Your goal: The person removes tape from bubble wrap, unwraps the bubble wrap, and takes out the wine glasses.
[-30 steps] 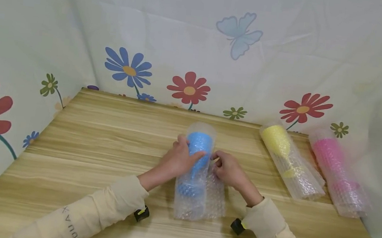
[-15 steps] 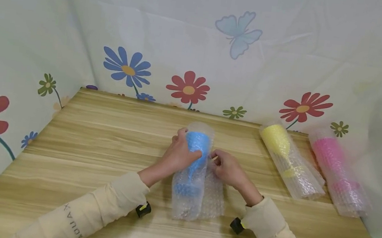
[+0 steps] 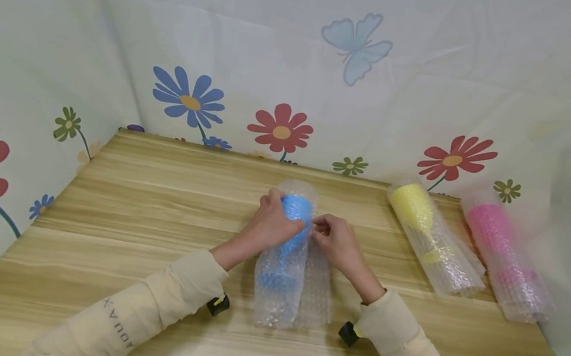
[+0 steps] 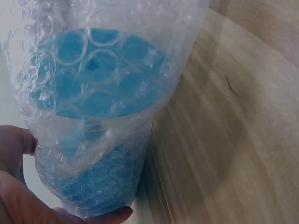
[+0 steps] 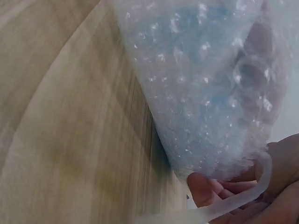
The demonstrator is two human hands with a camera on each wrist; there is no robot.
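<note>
A blue goblet (image 3: pixel 297 206) lies rolled in clear bubble wrap (image 3: pixel 274 312) on the table, its foot toward me. Across its bowl my left hand (image 3: pixel 272 223) grips the roll, thumb on top and fingers over the far left side. My right hand (image 3: pixel 337 242) is at the roll's right edge, beside the bowl, with its fingertips drawn together at the wrap. The right wrist view shows a translucent whitish strip (image 5: pixel 233 201) curving from the wrap's edge across those fingers, which pinch it. Below the right hand, a loose flap of wrap (image 3: pixel 315 299) lies on the wood.
Two more bubble-wrapped goblets, one yellow (image 3: pixel 414 207) and one pink (image 3: pixel 494 225), lie side by side at the back right of the wooden table (image 3: pixel 156 198). Flower-printed cloth (image 3: pixel 243 38) encloses the back and sides.
The right hand has moved slightly left and up against the roll. The wrapped goblet has shifted a little to the left, with the left hand still gripping it.
</note>
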